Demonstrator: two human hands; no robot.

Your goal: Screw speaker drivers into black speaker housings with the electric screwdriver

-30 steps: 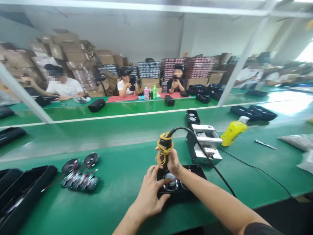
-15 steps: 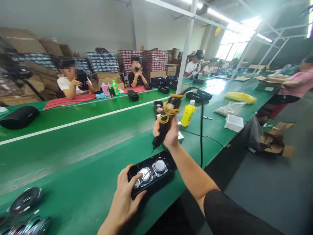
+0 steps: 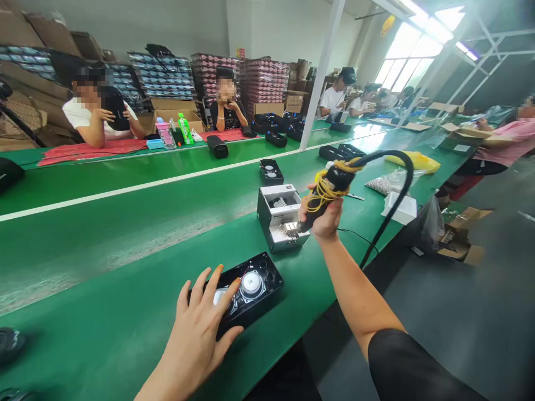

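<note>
Left hand point(image 3: 200, 328) spread on speaker housing point(image 3: 246, 289), right hand point(image 3: 324, 220) gripping screwdriver point(image 3: 324, 192)

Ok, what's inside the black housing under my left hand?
Inside the black housing, one round silver speaker shows fully; a second speaker is half hidden by the left hand, which also covers the housing's near end.

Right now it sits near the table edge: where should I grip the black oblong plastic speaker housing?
Probably pinch the speaker housing by its long side walls, from above, at the free right end. It lies flat with silver round drivers facing up, and the left hand covers the other end.
</note>
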